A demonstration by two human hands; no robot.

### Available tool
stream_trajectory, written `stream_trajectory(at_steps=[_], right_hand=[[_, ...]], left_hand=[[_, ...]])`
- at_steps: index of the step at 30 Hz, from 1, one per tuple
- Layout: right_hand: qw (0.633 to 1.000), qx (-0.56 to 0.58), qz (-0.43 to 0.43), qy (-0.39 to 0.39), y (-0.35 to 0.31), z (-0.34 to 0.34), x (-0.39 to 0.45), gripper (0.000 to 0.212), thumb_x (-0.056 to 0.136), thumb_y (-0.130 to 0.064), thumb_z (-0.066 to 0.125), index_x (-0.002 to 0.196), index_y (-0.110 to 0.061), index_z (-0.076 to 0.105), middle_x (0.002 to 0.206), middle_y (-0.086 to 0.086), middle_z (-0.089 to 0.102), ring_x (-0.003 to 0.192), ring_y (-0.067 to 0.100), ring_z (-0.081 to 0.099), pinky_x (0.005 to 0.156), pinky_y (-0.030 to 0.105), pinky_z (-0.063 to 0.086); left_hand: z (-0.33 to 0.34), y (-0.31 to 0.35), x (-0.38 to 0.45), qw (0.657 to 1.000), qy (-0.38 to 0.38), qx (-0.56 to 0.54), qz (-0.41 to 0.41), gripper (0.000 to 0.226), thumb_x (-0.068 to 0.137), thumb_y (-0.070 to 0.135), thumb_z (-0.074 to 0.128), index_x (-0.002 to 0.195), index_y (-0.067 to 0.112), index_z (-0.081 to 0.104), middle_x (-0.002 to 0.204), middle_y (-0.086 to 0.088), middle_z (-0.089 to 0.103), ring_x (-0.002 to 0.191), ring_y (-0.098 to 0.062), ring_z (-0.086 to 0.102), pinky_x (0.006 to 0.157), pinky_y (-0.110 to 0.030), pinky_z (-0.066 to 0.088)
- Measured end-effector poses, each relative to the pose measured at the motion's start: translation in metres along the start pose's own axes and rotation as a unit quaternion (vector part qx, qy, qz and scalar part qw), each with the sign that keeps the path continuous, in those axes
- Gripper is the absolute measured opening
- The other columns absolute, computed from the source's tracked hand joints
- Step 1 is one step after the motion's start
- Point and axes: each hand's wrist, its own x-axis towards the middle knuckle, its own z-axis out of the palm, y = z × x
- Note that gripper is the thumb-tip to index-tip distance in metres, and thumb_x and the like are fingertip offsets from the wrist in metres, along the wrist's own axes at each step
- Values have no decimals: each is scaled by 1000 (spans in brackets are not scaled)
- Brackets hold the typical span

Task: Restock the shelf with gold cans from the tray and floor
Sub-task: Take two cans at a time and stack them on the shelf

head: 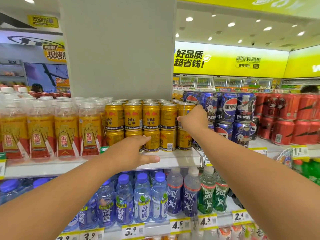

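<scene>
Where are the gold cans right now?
In the head view, the gold cans stand two high on the shelf, mid-frame, between yellow drink bottles on the left and blue Pepsi cans on the right.

Two bare forearms enter from the bottom corners, with no sleeve showing on either up to the frame edge. The left hand [129,153] and right hand [194,118] wear no gloves, rings, watch or wristband; fingernails look short and unpainted.
</scene>
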Motion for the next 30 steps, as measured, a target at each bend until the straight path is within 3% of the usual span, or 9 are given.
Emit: stream_trajectory(at_steps=[8, 24, 28, 30], right_hand=[[1000, 28, 1, 0, 6, 13, 5, 68, 83, -22, 79, 134, -1, 40, 129, 19, 56, 116, 35, 58, 84, 39, 52], [998, -26, -44, -25, 29, 24, 0, 81, 92, -32, 67, 149, 1, 21, 139, 18, 50, 124, 35, 53, 93, 41, 49], [997, -33, -68, -21, 33, 22, -14, 75, 93, -31, 66, 147, 0, 25, 135, 16, 53, 120, 33, 56, 88, 38, 49], [996, -32, -83, -22, 37, 21, -25, 62, 93, -31, 65, 140, -3, 36, 126, 14, 58, 113, 31, 59, 82, 34, 49]], left_hand=[[-1, -7, 2, 1000, 1, -4, 6, 94, 78, 74, 57, 155, 34, 24, 162, 12, 22, 148, -12, 23, 116, -32, 24], [4, -24, 8, 999, 36, 3, -6, 96, 75, 78, 55, 155, 30, 29, 160, 11, 26, 146, -12, 26, 115, -32, 26], [2, -30, 5, 999, 49, 14, -1, 92, 80, 77, 51, 154, 28, 30, 160, 8, 27, 146, -13, 27, 115, -32, 26], [3, -32, 2, 998, 60, 23, -3, 89, 82, 76, 48, 154, 27, 29, 161, 8, 27, 147, -14, 26, 115, -32, 26]])
